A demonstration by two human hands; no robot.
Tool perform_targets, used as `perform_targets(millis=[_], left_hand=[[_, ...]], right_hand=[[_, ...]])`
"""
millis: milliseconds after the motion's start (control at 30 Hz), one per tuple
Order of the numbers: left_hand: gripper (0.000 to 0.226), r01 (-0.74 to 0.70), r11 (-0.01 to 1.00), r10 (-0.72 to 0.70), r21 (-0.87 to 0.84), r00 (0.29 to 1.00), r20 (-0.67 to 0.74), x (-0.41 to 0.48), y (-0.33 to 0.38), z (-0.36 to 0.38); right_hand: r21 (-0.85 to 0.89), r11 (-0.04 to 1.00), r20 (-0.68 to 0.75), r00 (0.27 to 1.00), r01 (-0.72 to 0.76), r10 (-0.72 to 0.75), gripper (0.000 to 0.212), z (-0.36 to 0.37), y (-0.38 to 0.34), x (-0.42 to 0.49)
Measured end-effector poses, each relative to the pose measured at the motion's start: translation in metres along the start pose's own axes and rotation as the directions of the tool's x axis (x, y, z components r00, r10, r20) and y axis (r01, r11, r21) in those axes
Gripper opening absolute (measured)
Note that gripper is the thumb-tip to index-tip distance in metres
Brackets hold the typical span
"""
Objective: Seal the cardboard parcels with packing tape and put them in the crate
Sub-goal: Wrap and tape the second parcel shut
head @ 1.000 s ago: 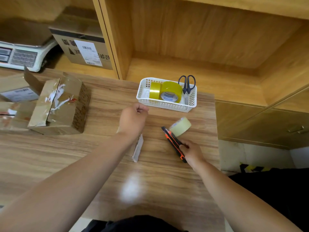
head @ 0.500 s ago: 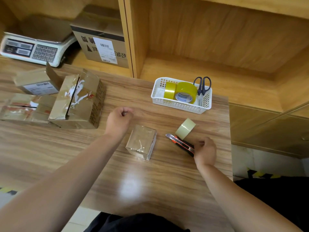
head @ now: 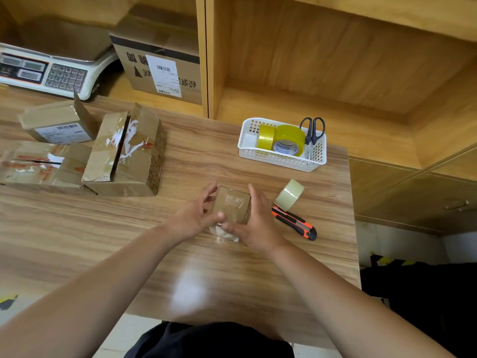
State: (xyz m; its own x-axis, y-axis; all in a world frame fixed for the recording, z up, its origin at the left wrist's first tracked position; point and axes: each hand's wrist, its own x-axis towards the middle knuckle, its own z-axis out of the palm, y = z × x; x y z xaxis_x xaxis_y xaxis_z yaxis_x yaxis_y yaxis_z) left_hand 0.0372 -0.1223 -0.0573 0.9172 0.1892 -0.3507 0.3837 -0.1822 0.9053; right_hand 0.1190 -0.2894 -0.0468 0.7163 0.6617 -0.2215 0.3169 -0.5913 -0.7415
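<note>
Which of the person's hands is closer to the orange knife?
Right. The right hand sits just left of the knife, against the parcel; the left hand is on the parcel's far side.

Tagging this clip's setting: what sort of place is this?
Likely a parcel-packing counter: a weighing scale, a labelled shipping carton beside it, and yellow tape rolls with scissors in a white basket.

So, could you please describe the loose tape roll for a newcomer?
On the wooden table, find the white basket at the far right. Just in front, beside the orange knife, sits a pale tape roll; the basket's rolls are bright yellow.
</note>
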Motion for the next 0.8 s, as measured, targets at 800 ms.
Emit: perform_targets(millis=[800], left_hand=[[0.101,-0.013,0.992,-0.012,0.129,0.982,0.188,0.029,-0.003,-0.013]], right_hand=[[0.368,0.914,-0.079,0.974,-0.169,0.211,0.059,0.012,-0.001,0.015]])
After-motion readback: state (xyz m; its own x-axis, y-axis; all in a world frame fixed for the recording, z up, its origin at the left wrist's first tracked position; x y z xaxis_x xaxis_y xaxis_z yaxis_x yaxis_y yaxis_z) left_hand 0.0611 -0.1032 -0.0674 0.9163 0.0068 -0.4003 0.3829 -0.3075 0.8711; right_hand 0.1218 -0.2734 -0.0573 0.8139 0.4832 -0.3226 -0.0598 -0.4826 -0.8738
